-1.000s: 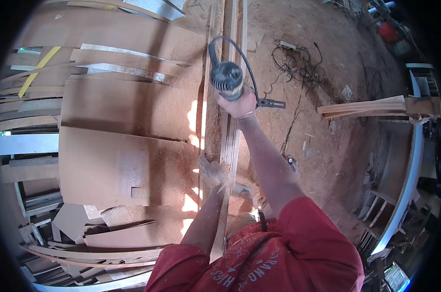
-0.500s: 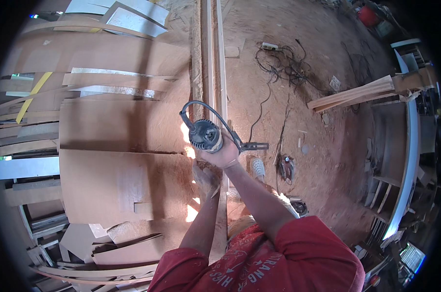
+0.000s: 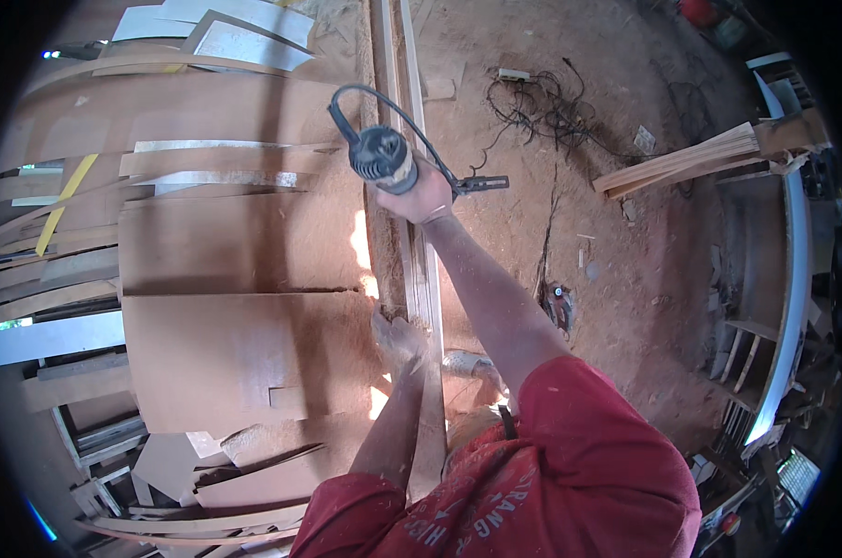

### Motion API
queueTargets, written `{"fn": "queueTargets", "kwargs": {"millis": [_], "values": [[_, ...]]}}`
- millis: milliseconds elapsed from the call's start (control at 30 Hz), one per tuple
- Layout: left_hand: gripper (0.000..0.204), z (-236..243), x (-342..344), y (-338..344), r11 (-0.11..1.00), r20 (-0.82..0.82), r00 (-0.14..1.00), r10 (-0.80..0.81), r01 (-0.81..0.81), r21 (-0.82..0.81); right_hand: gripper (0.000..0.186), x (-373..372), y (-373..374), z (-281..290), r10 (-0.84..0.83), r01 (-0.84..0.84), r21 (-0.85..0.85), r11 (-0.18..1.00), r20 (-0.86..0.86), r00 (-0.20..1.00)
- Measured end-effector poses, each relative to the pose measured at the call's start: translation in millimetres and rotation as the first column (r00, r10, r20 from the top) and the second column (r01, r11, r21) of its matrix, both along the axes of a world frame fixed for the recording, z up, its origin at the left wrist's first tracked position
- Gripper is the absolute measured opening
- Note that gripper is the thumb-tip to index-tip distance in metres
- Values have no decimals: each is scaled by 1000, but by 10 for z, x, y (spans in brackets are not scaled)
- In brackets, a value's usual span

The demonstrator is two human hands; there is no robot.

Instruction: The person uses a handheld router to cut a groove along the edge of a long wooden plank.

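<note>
My right hand [image 3: 426, 192] is wrapped round the body of a trim router [image 3: 384, 160], a black cylinder with a dark cord [image 3: 374, 90] looping from its top. A slotted metal guide [image 3: 484, 183] sticks out on its right side. The router sits over a long narrow wooden board [image 3: 427, 288] that runs away from me; its base is hidden by the body and my hand. Nearer to me, my dusty left hand [image 3: 398, 340] grips the board at its left edge, its fingers partly hidden.
Large brown sheets [image 3: 198, 353] and offcuts lie on the left. Tangled cables with a power strip [image 3: 514, 74] are on the dusty floor ahead right. A dark hand tool [image 3: 560, 307] lies right of my arm. Stacked wooden strips [image 3: 681, 160] jut in from the right.
My right hand and the router have moved farther away along the board, and my right arm is more stretched out. My left hand stays near the same spot on the board.
</note>
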State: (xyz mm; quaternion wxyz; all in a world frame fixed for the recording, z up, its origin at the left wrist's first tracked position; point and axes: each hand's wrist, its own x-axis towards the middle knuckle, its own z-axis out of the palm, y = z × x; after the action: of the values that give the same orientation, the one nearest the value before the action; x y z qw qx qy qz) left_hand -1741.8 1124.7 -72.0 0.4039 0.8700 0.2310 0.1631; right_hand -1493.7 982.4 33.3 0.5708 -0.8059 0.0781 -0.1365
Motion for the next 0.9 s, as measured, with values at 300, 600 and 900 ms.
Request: {"fn": "queueTargets", "kwargs": {"millis": [300,600,900], "values": [[59,3,46,49,979,-80,988,-131,117,-167,78,-1355,374,-41,-103,109,33,993,-150,983],[64,272,6,31,966,39,971,-238,240,-92,83,-1267,189,-92,-56,119,-198,973,296,954],[72,168,-6,-24,996,40,997,-66,64,61,79,-527,105,-208,-40,95,-137,986,362,931]]}}
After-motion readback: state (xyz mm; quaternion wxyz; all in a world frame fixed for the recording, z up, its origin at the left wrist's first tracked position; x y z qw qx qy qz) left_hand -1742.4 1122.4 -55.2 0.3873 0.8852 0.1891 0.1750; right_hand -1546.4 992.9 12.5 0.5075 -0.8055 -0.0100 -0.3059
